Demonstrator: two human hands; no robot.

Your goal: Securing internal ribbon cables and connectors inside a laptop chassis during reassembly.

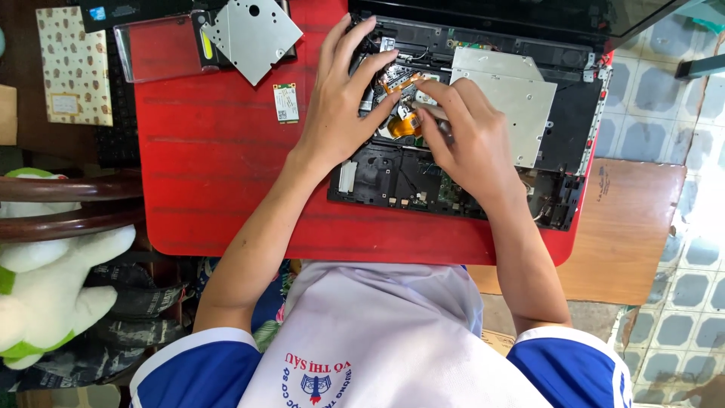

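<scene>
An opened black laptop base [393, 181] lies on a red table [219, 151], its inner parts bare. My left hand [343, 91] rests on the laptop's upper left, fingers spread over the circuit area. My right hand [464, 132] sits beside it, fingertips pinched on a small part near an orange flex cable [405, 125]. I cannot tell what the fingers grip. A silver optical drive [521, 98] lies in the laptop to the right of my hands.
A small green card [285, 102] lies on the red table left of my hands. A metal drive plate [253, 34] and a clear case [158, 49] sit at the top left. A wooden board [627, 227] is at right, a plush toy [45, 295] at left.
</scene>
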